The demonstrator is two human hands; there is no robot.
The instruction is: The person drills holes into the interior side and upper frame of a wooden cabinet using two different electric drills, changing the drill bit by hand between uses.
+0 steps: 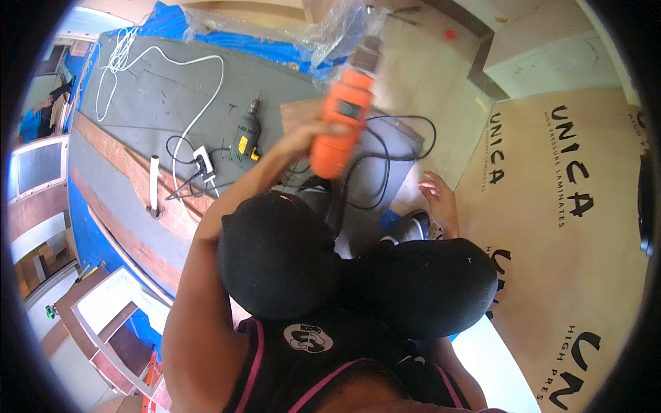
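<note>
My left hand (313,138) grips an orange power tool (344,103) with a dark front end, held up above my bent, black-clad knees (282,255) and blurred by motion. My right hand (434,193) is beside my right knee with fingers apart and slightly curled, holding nothing visible. A black-and-yellow drill (245,141) lies on the grey sheet (158,89), left of the orange tool. Near it are a power strip (204,163) with plugs and a white tube (154,179). A black cable (389,158) loops behind and right of my left hand.
A large printed brown wrapped panel (537,255) stands at right. Blue and clear plastic sheeting (296,51) borders the back. A white cord (220,79) crosses the grey sheet. Wooden boards (124,158) lie left. A person in blue (33,120) shows at the far left edge.
</note>
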